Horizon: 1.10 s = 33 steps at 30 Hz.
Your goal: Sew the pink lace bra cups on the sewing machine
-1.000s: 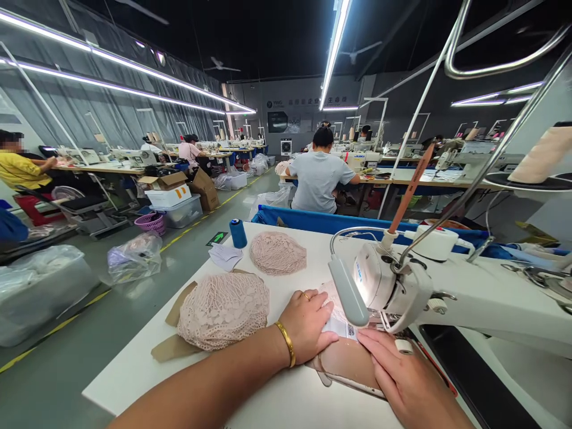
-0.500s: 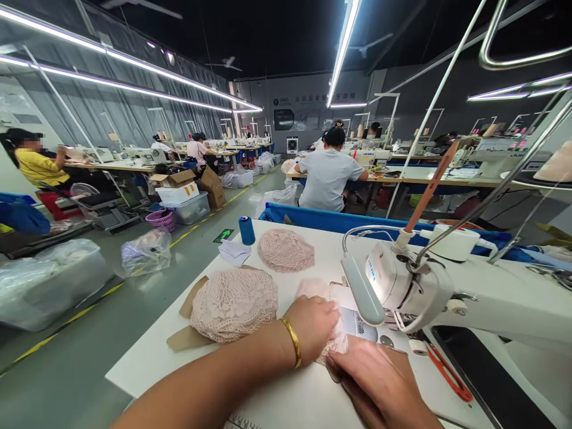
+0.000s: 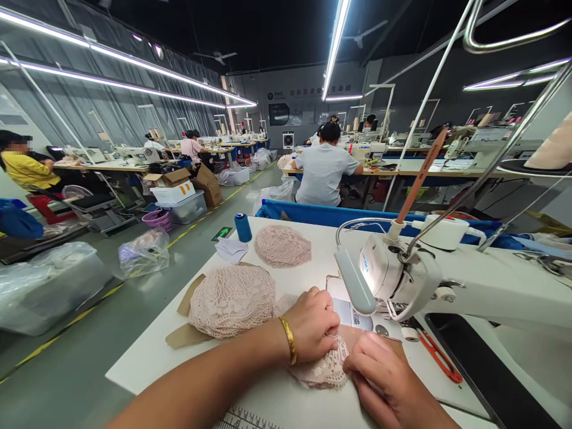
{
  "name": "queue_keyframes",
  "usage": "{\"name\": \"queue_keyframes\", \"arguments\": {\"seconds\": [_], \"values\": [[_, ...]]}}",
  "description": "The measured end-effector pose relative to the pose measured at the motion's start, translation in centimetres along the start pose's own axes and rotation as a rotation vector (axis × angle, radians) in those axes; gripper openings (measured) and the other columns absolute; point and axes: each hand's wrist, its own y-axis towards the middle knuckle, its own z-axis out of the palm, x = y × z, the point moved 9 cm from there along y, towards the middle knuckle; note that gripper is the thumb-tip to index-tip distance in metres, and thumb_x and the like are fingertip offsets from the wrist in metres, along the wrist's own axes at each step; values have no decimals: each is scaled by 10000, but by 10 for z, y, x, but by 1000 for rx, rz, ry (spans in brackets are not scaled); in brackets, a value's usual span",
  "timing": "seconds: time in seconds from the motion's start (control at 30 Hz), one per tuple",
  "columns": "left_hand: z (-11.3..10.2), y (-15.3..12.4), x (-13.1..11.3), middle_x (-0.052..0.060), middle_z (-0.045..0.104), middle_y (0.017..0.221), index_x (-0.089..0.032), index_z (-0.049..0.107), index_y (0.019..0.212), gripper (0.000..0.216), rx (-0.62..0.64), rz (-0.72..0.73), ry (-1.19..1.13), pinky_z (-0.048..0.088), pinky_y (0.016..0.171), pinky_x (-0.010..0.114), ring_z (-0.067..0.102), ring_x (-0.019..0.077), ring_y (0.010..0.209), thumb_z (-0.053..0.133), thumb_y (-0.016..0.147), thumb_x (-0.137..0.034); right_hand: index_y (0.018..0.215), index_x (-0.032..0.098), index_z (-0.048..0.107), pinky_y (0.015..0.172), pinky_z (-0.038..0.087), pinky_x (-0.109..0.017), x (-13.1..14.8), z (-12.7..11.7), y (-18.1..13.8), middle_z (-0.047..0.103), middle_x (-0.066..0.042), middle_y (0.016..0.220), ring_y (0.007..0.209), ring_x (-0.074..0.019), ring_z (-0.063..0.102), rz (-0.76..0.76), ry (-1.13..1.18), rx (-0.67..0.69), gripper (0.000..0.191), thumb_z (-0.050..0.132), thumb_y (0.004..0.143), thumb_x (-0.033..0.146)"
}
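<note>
My left hand, with a gold bangle at the wrist, pinches a pale pink lace piece lying on the white sewing table. The thumb and fingers of my right hand are closed on the lace's right edge. Under and beside the lace shows a flat brown piece, partly covered by my hands. Just beyond them stands the white sewing machine, its needle area to the right of my left hand. A larger stack of lace pieces rests left of my hands, and a flatter lace stack lies farther back.
A blue thread cone and white paper are at the table's back left corner. Orange-handled snips lie by the machine's base. A blue cloth bin borders the far edge. Co-workers sit at other machines beyond.
The lace has moved toward me and spread out between my hands, its scalloped edge now showing. My right hand has shifted slightly right and grips that edge. The camera view has turned slightly.
</note>
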Motion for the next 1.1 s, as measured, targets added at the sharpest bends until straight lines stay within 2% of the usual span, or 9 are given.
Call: {"name": "queue_keyframes", "arguments": {"seconds": [0.1, 0.2, 0.3, 0.37, 0.53, 0.63, 0.8, 0.97, 1.1], "values": [[4, 3, -6, 41, 597, 911, -187, 552, 727, 256, -29, 38, -72, 453, 890, 377, 557, 251, 955, 779, 844, -197, 1090, 242, 607, 722, 505, -298, 2, 5, 1, 721, -32, 921, 794, -195, 650, 1, 48, 7, 169, 548, 973, 135], [5, 6, -1, -13, 531, 759, -199, 449, 707, 268, -70, -13, -319, 424, 813, 332, 518, 194, 800, 689, 771, -97, 941, 248, 590, 688, 495, -283, 1, 7, 4, 706, -22, 874, 759, -183, 640, 26, 82, 38, 154, 522, 992, 120], [7, 7, 12, -46, 524, 726, -206, 490, 778, 208, -108, -132, -490, 400, 706, 282, 488, 154, 705, 638, 743, -64, 1009, 246, 614, 835, 553, -311, -5, -3, 4, 738, -50, 1009, 926, -203, 701, 67, 137, 19, 166, 493, 1026, 134], [9, 7, 20, -44, 588, 791, -199, 558, 878, 205, -122, -194, -551, 423, 695, 259, 530, 148, 732, 600, 745, -49, 1052, 254, 632, 838, 563, -304, -14, -9, -1, 738, -41, 1010, 944, -198, 711, 137, 166, -2, 181, 473, 1059, 169], [22, 5, 26, -12, 708, 949, -192, 683, 1056, 347, -70, -288, -704, 508, 744, 261, 634, 181, 834, 806, 736, -248, 866, 248, 604, 726, 529, -296, -39, 0, -19, 675, -5, 834, 790, -180, 662, 327, 240, 15, 322, 438, 1129, 332], [29, 2, 24, -20, 685, 864, -190, 709, 947, 354, -24, -325, -817, 497, 732, 269, 624, 187, 810, 865, 682, -365, 885, 255, 621, 722, 512, -297, -50, 10, -28, 684, -3, 843, 784, -183, 659, 447, 243, 9, 309, 479, 1125, 388], [31, 1, 14, -29, 608, 727, -170, 700, 780, 226, -24, -302, -898, 454, 726, 271, 564, 164, 743, 761, 750, -386, 1046, 279, 636, 692, 491, -299, -65, 11, -43, 694, 12, 853, 737, -194, 638, 743, 335, -179, 287, 553, 1081, 551], [23, 2, 5, -5, 668, 760, -163, 751, 784, 233, -122, -213, -900, 491, 816, 278, 603, 178, 791, 726, 811, -393, 1088, 266, 661, 704, 490, -302, -65, 15, -44, 708, 1, 862, 730, -190, 634, 784, 416, -226, 332, 536, 1071, 573], [21, 1, 3, -7, 668, 737, -163, 765, 801, 216, -141, -193, -835, 477, 767, 262, 589, 165, 753, 719, 834, -372, 1097, 258, 662, 693, 487, -296, -67, 12, -45, 691, 3, 842, 717, -185, 617, 773, 401, -253, 330, 535, 1076, 562]]}}
